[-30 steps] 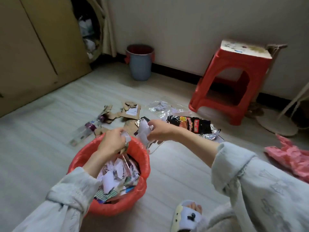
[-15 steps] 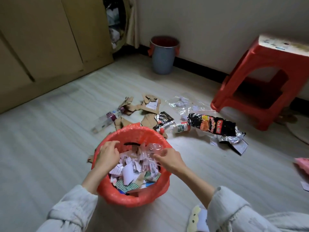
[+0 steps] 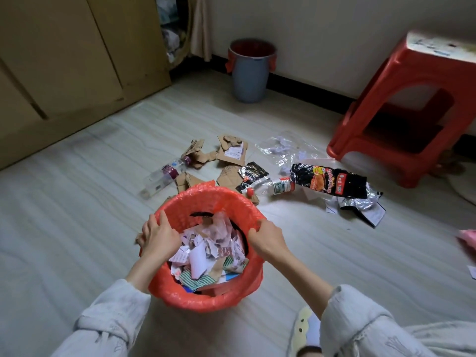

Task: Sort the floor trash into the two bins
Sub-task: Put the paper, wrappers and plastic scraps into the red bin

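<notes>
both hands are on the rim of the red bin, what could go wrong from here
1. The near bin is heaped with paper scraps; if the left hand and right hand lift or tilt it by the rim, scraps may spill.
2. The thin red liner could tear or slip off where the hands grip it.
3. The water bottle and cardboard pieces lie just behind the bin; pushing it forward may scatter them.

the near bin point(image 3: 206, 297) wears an orange-red liner, holding white scraps point(image 3: 198, 258) and a green-and-white striped piece point(image 3: 199, 279). the far bin point(image 3: 249, 78) is grey-blue with a red liner. brown cardboard point(image 3: 231, 153), a black snack wrapper point(image 3: 332, 182) with orange print, a red stool point(image 3: 412, 104), pale wood-grain floor point(image 3: 77, 215), light grey sleeves point(image 3: 113, 320).
</notes>
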Action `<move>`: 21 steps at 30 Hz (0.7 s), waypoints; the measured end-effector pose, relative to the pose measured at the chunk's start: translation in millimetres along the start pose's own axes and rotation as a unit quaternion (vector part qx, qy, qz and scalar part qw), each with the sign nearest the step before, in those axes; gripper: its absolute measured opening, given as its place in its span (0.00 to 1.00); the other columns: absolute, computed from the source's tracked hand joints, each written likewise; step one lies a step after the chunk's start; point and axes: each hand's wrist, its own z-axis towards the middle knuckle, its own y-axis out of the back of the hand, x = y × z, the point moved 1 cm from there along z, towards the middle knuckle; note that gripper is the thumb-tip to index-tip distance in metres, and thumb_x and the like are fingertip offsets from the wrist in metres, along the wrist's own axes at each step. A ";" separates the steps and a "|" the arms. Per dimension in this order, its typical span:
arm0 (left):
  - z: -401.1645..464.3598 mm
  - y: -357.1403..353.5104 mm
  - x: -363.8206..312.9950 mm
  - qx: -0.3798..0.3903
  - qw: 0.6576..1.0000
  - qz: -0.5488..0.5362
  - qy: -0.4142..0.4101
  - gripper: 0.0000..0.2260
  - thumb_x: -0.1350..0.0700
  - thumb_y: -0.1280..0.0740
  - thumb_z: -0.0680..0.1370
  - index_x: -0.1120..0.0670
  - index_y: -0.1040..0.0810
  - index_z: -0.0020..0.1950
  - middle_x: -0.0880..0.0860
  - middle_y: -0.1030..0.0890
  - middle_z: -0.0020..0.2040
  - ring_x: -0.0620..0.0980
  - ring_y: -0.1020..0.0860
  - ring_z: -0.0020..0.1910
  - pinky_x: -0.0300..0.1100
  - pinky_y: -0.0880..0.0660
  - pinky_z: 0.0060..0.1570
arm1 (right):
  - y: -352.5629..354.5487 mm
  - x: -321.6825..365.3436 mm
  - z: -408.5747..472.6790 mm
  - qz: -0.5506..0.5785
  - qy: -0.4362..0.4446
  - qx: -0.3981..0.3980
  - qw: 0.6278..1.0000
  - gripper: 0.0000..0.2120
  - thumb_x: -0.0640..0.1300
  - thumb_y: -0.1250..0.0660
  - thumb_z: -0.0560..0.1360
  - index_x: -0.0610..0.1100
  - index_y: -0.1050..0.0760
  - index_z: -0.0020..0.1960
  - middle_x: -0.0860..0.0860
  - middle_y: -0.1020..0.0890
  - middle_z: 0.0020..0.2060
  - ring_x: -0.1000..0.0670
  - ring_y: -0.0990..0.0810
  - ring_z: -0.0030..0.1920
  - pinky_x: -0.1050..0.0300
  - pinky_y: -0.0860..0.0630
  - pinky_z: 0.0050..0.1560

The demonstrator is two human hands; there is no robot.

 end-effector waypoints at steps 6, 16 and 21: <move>-2.3 -0.4 1.6 0.034 0.998 -0.012 0.050 0.28 0.58 0.41 0.76 0.56 0.47 0.74 0.62 0.46 0.72 0.62 0.47 0.71 0.57 0.46 0.69 | -12.9 -13.8 5.3 -0.020 -0.003 0.052 0.998 0.20 0.39 0.45 0.75 0.37 0.34 0.66 0.38 0.28 0.61 0.38 0.26 0.59 0.52 0.28 0.56; -25.5 11.0 -40.9 0.045 0.976 -0.213 -0.011 0.13 0.56 0.42 0.64 0.53 0.25 0.46 0.58 0.20 0.45 0.59 0.22 0.44 0.47 0.25 0.45 | 56.5 -45.8 -6.5 0.118 -0.051 0.020 0.992 0.08 0.34 0.47 0.72 0.42 0.30 0.42 0.44 0.24 0.38 0.44 0.24 0.41 0.55 0.27 0.38; -40.9 6.5 -121.2 0.114 0.945 -0.295 -0.088 0.12 0.68 0.43 0.73 0.55 0.23 0.44 0.59 0.20 0.42 0.56 0.22 0.39 0.51 0.23 0.43 | 127.0 -87.7 -13.0 0.143 -0.101 -0.051 0.983 0.06 0.36 0.46 0.71 0.43 0.34 0.37 0.46 0.28 0.34 0.45 0.27 0.37 0.59 0.31 0.33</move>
